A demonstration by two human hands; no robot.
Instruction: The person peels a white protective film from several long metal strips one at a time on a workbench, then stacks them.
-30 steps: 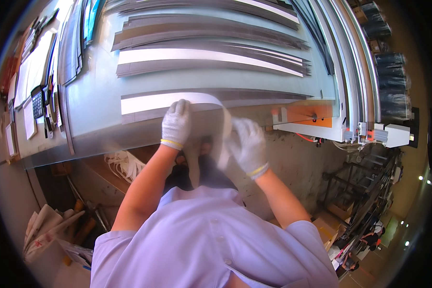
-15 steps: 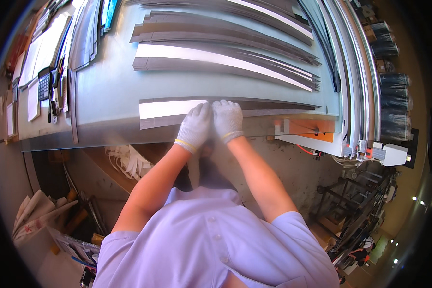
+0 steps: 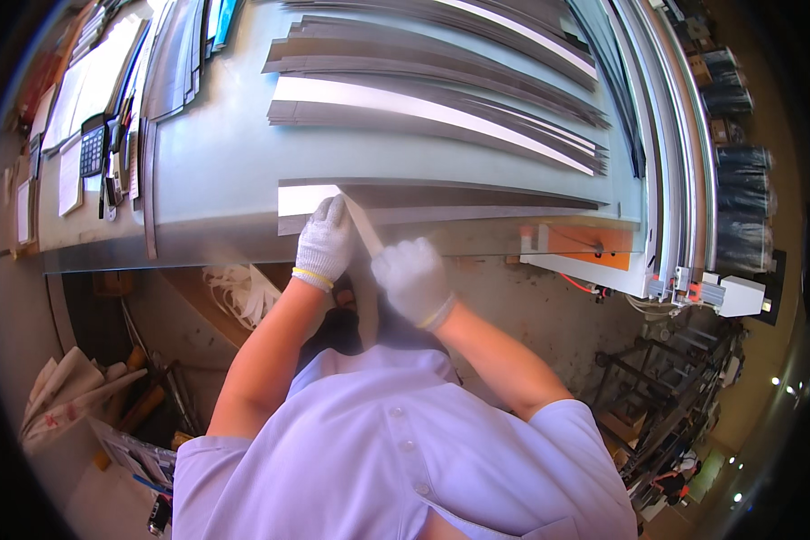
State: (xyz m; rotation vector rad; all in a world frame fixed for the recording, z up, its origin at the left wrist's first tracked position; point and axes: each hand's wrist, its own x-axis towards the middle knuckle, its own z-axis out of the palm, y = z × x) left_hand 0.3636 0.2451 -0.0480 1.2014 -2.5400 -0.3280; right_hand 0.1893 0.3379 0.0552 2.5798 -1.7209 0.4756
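Observation:
A long dark strip (image 3: 477, 195) lies along the near edge of the glass-topped table, with a white band on its left end. My left hand (image 3: 326, 241), in a white knit glove, rests its stretched fingers on the strip beside that white band. From the band's edge a pale narrow liner (image 3: 363, 223) slants down off the strip. My right hand (image 3: 413, 277), gloved too and slightly blurred, is closed on the liner's lower end, just in front of the table edge. The part of the strip right of the liner shows dark.
Several stacks of dark strips (image 3: 432, 112), some with white bands, lie farther back. A calculator (image 3: 93, 150), pens and papers sit at the left. Metal rails (image 3: 684, 144) run along the right side. Loose white ribbons (image 3: 238, 292) hang below the table.
My right hand has moved from the strip toward me, pulling the liner up off it. My left hand has shifted left, and the white band is shorter.

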